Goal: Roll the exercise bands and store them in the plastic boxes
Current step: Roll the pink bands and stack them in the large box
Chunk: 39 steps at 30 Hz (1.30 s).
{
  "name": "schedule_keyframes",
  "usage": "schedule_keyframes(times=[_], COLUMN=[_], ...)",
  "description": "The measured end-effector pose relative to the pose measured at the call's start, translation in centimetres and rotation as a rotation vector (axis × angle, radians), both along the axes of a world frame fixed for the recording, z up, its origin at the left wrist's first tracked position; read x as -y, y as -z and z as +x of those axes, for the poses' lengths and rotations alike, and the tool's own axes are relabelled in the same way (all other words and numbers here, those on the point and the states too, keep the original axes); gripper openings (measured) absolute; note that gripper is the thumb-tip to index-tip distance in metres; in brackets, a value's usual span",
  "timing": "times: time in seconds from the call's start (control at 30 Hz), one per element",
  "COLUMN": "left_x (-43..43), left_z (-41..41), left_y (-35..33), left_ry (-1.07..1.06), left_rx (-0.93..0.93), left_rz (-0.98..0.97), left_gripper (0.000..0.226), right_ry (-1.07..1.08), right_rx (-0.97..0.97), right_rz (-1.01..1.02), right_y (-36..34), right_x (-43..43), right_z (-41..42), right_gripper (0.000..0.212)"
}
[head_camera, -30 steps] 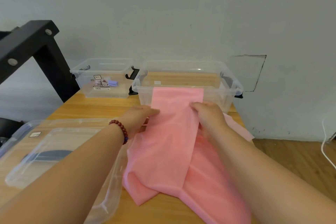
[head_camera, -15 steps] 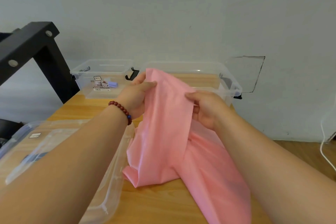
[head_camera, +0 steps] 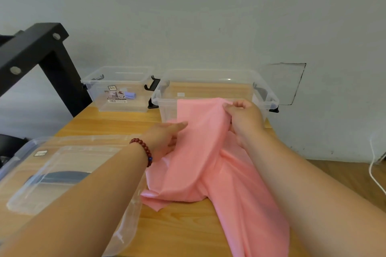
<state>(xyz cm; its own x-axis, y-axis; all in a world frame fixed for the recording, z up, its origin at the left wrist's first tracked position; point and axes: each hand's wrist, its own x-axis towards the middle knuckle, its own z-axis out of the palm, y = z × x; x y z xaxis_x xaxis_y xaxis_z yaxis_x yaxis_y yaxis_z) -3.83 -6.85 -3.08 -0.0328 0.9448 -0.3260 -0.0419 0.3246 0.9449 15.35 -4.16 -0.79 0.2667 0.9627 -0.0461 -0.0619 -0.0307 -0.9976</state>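
Pink band (head_camera: pixel 200 152) lies slack on the table's (head_camera: pixel 117 123) right half, its tail running toward the near edge. Its top end is raised against the front wall of the larger clear box (head_camera: pixel 269 100) at the far edge.

Right hand (head_camera: pixel 244 119) pinches that end, fingers curled. Left hand (head_camera: pixel 165 137) lies on the band's left border, forefinger straight; pinching or not, cannot tell.

Half a second ago both hands held the end higher; it is now lowered. Judgement: end still being squared, no roll begun.

Smaller box (head_camera: pixel 100 81) sits toward the far left corner.
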Motion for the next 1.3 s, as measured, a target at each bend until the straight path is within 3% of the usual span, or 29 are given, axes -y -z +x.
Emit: schedule_keyframes(times=[0.07,0.17,0.27,0.43,0.57,0.67,0.8,0.9,0.97,1.0,1.07,1.1,1.2,1.3], left_x=[0.1,0.0,-0.9,-1.5,-0.8,-1.6,-3.1,-3.8,-4.1,-4.2,-4.0,-3.8,-3.1,-1.7], left_z=[-0.2,-0.5,-1.2,-1.3,-1.6,-1.9,-2.1,-1.9,-2.1,-2.3,-2.2,-2.0,-1.8,-1.5], left_y=[-0.2,-1.3,-2.7,-5.2,-5.4,-5.3,-6.0,-5.9,-5.3,-4.9,-4.2,-3.7,-2.3,-0.9], left_ry=[0.052,-0.025,-0.093,-0.069,0.229,0.139,-0.001,-0.012,-0.029,-0.067,-0.164,-0.217,-0.310,-0.318], left_rx=[0.066,0.128,0.137,0.301,0.158,0.134,0.194,0.185,0.044,-0.121,-0.430,-0.482,-0.383,-0.310], left_rz=[0.014,0.097,0.176,0.215,0.068,0.114,0.270,0.260,0.224,0.214,0.251,0.276,0.304,0.363], left_gripper=[0.025,0.010,0.012,0.026,0.023,0.007,0.017,0.016,0.033,0.042,0.043,0.041,0.041,0.045], right_ry=[0.010,-0.303,-0.504,-0.366,-0.246,-0.186,-0.171,-0.246,-0.265,-0.243,-0.150,-0.090,0.049,0.062], right_rx=[-0.008,-0.058,-0.090,-0.226,-0.189,-0.198,-0.246,-0.274,-0.210,-0.158,-0.024,0.070,0.276,0.203], right_rz=[-0.031,-0.310,-0.310,-0.034,0.042,0.077,0.067,0.036,0.047,0.064,0.119,0.153,0.194,0.141], right_y=[0.4,0.2,-0.4,-2.7,-3.7,-4.4,-4.8,-4.3,-3.6,-3.2,-2.3,-1.8,-0.4,1.6], right_x=[0.4,2.0,2.4,1.1,0.4,-0.5,-1.5,-1.6,-1.8,-1.9,-1.8,-1.7,-0.8,-0.2], right_z=[0.0,-0.1,0.2,0.1,-0.4,-0.3,-0.7,-1.1,-1.1,-1.1,-1.1,-1.1,-1.0,-1.5], right_gripper=[0.019,0.023,0.004,0.013,0.014,0.014,0.012,0.033,0.042,0.041,0.034,0.029,0.026,0.020])
